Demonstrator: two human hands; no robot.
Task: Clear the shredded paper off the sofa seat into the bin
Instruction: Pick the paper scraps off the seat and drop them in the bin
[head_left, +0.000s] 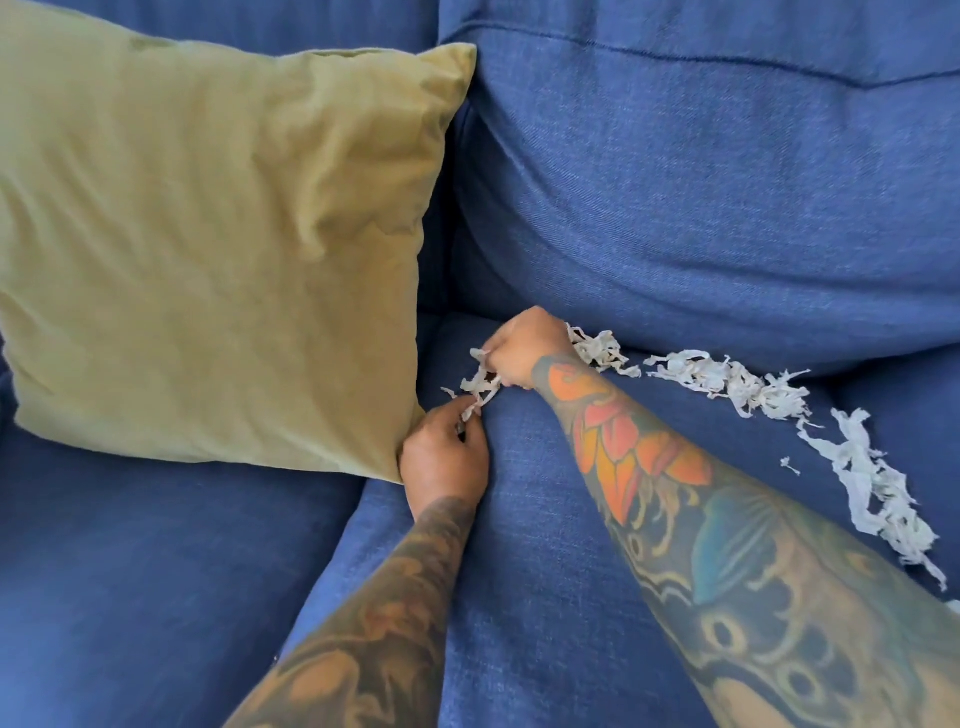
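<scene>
- Mostly, shredded paper (769, 389) trails along the back of the blue sofa seat (545, 519).
- Both hands pinch one small tuft: right hand (524, 348) closed, left hand (444, 457) apparently fingertip-gripping.
- Green pillow (208, 234) touches the left hand.

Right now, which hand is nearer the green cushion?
Left. The left hand sits against the green cushion at its lower right corner, pinching shredded paper. The right hand is further right on the sofa seat, clear of the cushion, gripping the same strands.
</scene>
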